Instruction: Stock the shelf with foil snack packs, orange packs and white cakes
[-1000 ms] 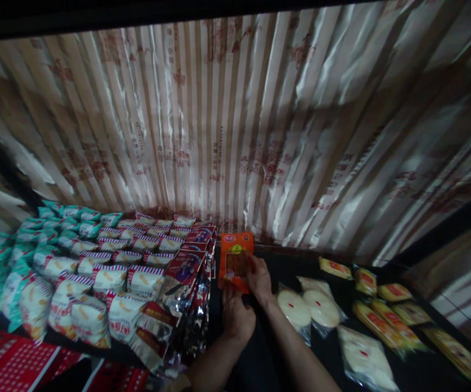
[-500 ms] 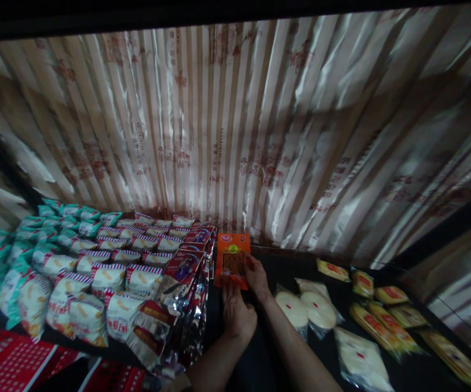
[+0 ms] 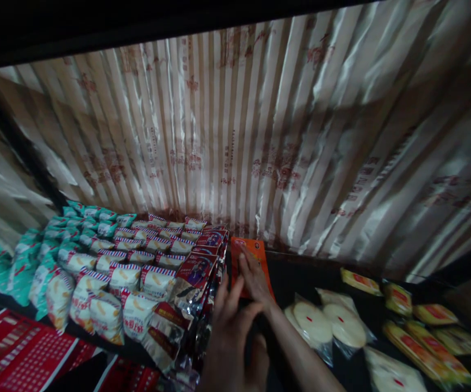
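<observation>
- From where I stand, the right hand [image 3: 255, 277] lies flat on the orange packet [image 3: 260, 255], fingers straight rather than clamped, probably to steady something slick and thin.
- The left hand [image 3: 231, 332] hovers nearer its owner, fingers spread, holding nothing I can see.
- The packet lies on the black shelf [image 3: 298, 272], just beside shiny, crinkled foil bags [image 3: 194, 272].
- Each kind sits grouped, presumably so it reads easily: puffy teal bags [image 3: 19, 267], plump white bags [image 3: 123, 277], flat round cakes [image 3: 345, 325] in clear film (smooth as saucers).
- Behind runs a glossy, pleated sheet [image 3: 219, 136].
</observation>
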Available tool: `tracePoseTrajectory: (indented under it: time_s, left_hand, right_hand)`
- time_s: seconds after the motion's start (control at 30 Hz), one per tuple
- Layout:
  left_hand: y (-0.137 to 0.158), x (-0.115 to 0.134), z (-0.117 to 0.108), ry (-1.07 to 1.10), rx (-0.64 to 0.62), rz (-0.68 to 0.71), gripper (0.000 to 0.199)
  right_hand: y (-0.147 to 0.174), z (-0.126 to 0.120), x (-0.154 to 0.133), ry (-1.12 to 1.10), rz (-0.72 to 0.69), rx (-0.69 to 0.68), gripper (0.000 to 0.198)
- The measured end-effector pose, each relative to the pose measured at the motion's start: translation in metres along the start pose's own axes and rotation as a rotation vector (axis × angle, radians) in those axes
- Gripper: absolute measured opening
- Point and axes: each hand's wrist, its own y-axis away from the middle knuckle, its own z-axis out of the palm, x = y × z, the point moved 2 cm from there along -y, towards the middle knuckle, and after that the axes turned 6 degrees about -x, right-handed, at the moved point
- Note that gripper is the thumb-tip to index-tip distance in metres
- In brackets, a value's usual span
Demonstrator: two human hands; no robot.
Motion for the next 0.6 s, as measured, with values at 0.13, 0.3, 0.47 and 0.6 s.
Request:
tracePoseTrajectory:
  time_s: [0.13,0.3,0.47,0.6]
  left_hand:
    - [-0.009,-0.047,-0.055,-0.137,0.195,-0.028,0.033]
    - [-0.007,-0.120,-0.069,-0.229,0.138,0.011,0.040]
    - [0.006,-0.140,-0.058,-0.206,0.111,0.027,0.042]
    - [0.007,-0.129,-0.057,-0.278,0.155,0.047,0.036]
  right_hand:
    - [-0.012,0.028,-0.032,-0.277,0.085,-0.036,0.066]
    - [-0.038,0.051,-0.032,-0.291,0.117,-0.017,0.072]
    - [-0.054,0.060,-0.024,-0.205,0.090,-0.005,0.075]
    - [-0.060,0.064,-0.018,-0.135,0.118,0.009,0.077]
